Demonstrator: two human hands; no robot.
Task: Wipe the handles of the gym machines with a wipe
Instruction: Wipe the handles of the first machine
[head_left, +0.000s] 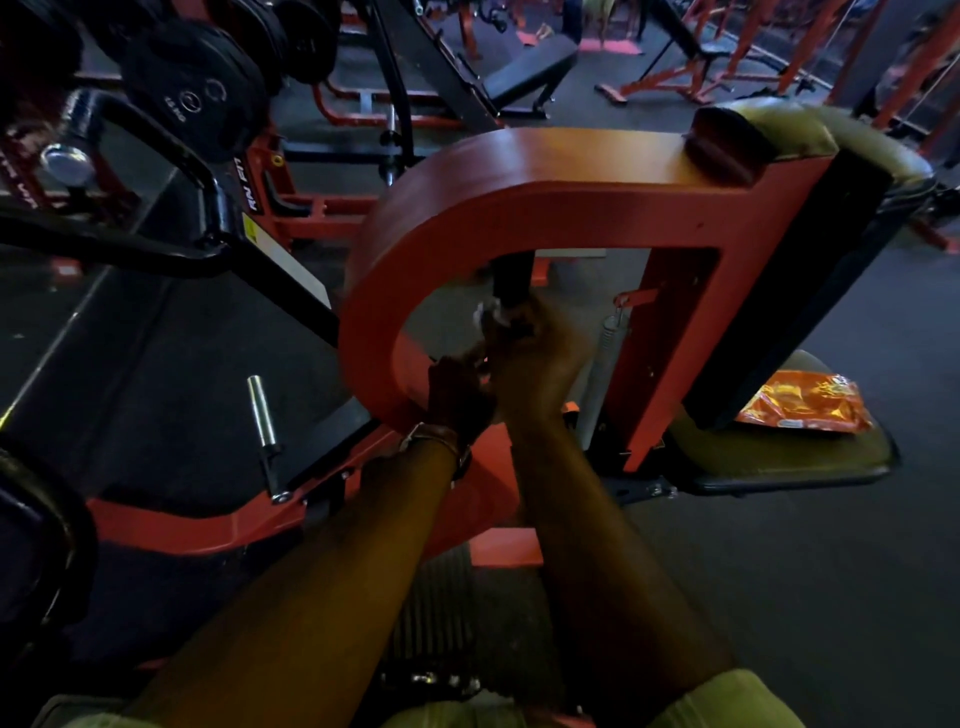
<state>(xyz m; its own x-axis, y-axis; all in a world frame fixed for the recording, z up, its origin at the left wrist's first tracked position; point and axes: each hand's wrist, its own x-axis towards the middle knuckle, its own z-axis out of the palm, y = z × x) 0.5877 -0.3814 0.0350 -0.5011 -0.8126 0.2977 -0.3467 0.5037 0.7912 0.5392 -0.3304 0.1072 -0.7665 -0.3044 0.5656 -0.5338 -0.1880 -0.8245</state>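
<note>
Hands at the black handle (511, 283) inside the red machine frame (519, 171), wipe in contact.

We find both of our hands reaching through the curved opening of the frame. Our right hand (535, 358) is blurred; its fingers curl up against the lower end of the handle, bunching a white wipe (488, 314) against it. Our left hand (457, 395), with a brown wristband (434, 441), sits just below and left of the right, touching it; we cannot tell how its fingers lie or whether they hold anything. An orange packet (805, 405) lies on the olive seat pad (789, 457) to the right, well apart from the hands. Black weight plates (192, 98) hang at upper left, and a chrome peg (262, 410) stands on the frame's left.
</note>
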